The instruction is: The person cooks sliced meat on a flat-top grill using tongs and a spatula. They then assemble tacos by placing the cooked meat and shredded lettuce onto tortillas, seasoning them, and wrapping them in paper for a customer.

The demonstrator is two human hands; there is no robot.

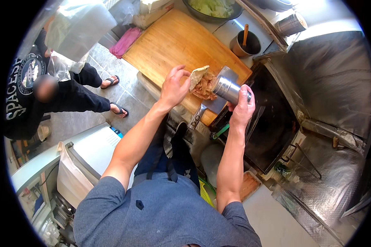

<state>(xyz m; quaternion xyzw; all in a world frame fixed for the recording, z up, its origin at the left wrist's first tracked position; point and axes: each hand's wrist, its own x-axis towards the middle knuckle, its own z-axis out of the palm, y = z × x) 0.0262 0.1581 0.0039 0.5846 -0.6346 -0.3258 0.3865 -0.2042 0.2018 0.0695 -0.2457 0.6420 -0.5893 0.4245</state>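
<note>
At the frame centre, the left hand [173,88] grips an open filled flatbread [202,84]; the right hand [242,108] tilts a steel shaker [228,89] over it. Seasoning step, I judge; next needs gentle shaking.

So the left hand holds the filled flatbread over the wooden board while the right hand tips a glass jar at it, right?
Not quite: the head view shows the right hand tipping a metal shaker, not a glass jar. The left hand does hold the filled flatbread over the wooden board.
</note>
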